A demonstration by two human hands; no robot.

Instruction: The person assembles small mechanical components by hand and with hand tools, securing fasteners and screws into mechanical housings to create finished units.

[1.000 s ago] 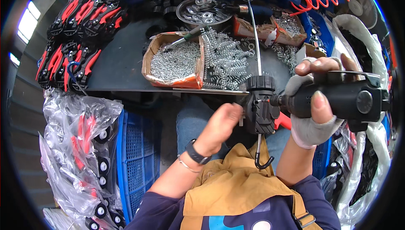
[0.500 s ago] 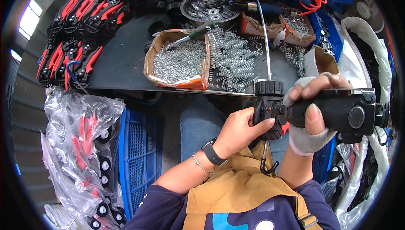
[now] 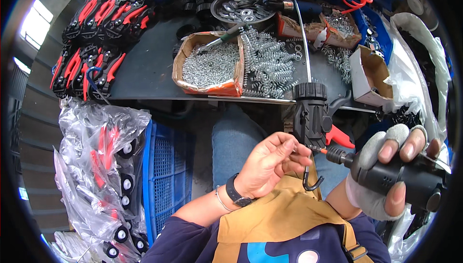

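A black plastic fitting with a ribbed knob on top and a red lever stands at the table's front edge. Behind it a metal rod rises to a round white end, and below it a black hook hangs down. My right hand, in a grey fingerless glove, grips a black power screwdriver, whose orange-tipped bit points at the fitting's lower end. My left hand is bare, its thumb and fingers pinched just left of that end. What they hold, if anything, is too small to name.
On the table stand a carton of small screws, a pile of springs and a metal bowl of washers. Red-and-black ratchet parts lie stacked far left. A blue crate and a plastic bag of parts are below.
My right hand has moved the screwdriver down and right. My left hand has let go of the fitting and dropped lower. The fitting now shows its broad side and red lever.
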